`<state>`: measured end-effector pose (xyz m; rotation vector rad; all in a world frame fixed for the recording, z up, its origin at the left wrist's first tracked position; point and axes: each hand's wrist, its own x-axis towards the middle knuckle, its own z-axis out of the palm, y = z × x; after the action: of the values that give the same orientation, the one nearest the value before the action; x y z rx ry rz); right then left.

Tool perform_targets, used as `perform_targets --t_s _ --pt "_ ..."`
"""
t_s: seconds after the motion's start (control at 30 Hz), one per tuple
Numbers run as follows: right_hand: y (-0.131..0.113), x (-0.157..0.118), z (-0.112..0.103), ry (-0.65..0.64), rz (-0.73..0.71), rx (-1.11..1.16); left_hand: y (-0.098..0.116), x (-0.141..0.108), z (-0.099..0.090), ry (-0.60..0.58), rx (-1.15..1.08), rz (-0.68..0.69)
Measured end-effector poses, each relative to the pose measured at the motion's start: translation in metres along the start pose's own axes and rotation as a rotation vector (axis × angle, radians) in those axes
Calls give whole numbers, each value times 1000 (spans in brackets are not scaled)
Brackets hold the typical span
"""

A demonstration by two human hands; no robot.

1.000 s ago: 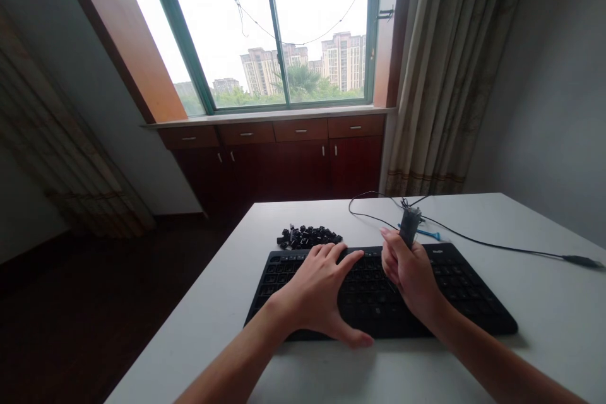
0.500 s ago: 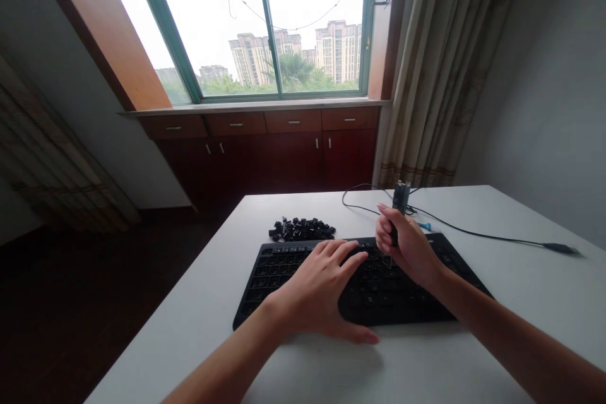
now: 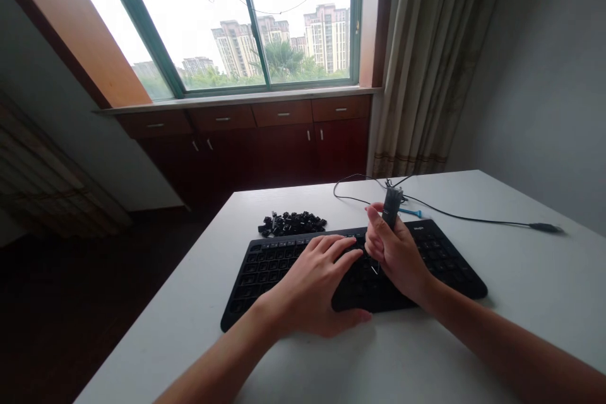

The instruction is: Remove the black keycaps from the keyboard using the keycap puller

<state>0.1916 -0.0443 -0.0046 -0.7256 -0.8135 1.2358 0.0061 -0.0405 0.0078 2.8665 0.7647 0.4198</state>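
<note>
A black keyboard (image 3: 265, 265) lies on the white table, its left part showing sockets with the keycaps off. My left hand (image 3: 324, 281) rests across its middle, fingers spread over the keys and thumb stretched along the near edge. My right hand (image 3: 398, 255) is wrapped round a dark keycap puller (image 3: 391, 205), held upright above the keys right of my left hand. The puller's thin wire end shows under the fist; whether a key is caught in it I cannot tell. Behind the keyboard lies a pile of loose black keycaps (image 3: 296, 223).
A thin black cable (image 3: 478, 219) runs over the back of the table (image 3: 180, 303) to a plug (image 3: 544, 227) at the right. A small blue tool (image 3: 411, 212) lies behind my right hand. Beyond the table are a red-brown cabinet (image 3: 265, 151) and a window.
The view has shifted a little. My right hand has moved slightly toward me and left over the keyboard, still gripping the puller. My left hand stays in the same place on the keyboard.
</note>
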Motion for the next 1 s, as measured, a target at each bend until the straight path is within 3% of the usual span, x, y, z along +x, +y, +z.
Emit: perform_targets --t_s 0.33,0.6,0.77,1.0 --pt "-4 -2 0 -69 88 -88 7 4 9 103 -89 36" --pt "-8 24 10 -171 78 -205 11 7 15 210 -183 40" --pt "-5 27 11 -153 101 -143 12 7 17 244 -238 -11" --pt "3 7 10 -61 80 -96 14 6 16 300 -305 -57"
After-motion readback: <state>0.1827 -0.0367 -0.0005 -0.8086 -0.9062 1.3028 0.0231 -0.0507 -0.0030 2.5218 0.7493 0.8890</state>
